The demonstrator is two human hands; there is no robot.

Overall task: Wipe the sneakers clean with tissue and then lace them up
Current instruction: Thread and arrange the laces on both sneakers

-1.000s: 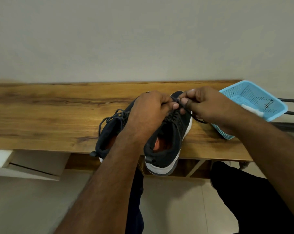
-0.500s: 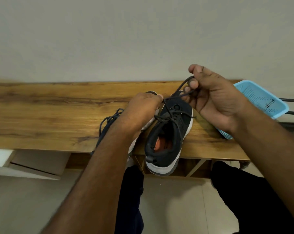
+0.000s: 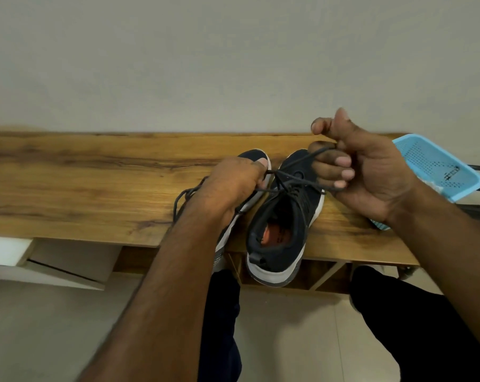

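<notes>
Two dark sneakers with white soles stand side by side on the wooden table [image 3: 95, 183], heels toward me. The right sneaker [image 3: 284, 224] shows an orange insole, and its dark lace [image 3: 291, 183] crosses over the tongue. My left hand [image 3: 233, 186] pinches one end of that lace, just left of the shoe. My right hand [image 3: 354, 172] is raised over the toe, palm toward me, fingers curled round the other end, which runs taut up to it. The left sneaker [image 3: 254, 161] is mostly hidden under my left hand and forearm; its loose laces [image 3: 183, 197] trail left.
A light blue perforated basket [image 3: 437, 166] sits at the table's right end, partly behind my right wrist, with a white thing in it. A plain wall rises behind the table. Below the front edge are my dark-clothed legs [image 3: 398, 312] and a pale floor.
My hands have drawn apart from over the right sneaker. The right hand lifted up and to the right with its lace end, then turned palm toward me; the lace now runs taut.
</notes>
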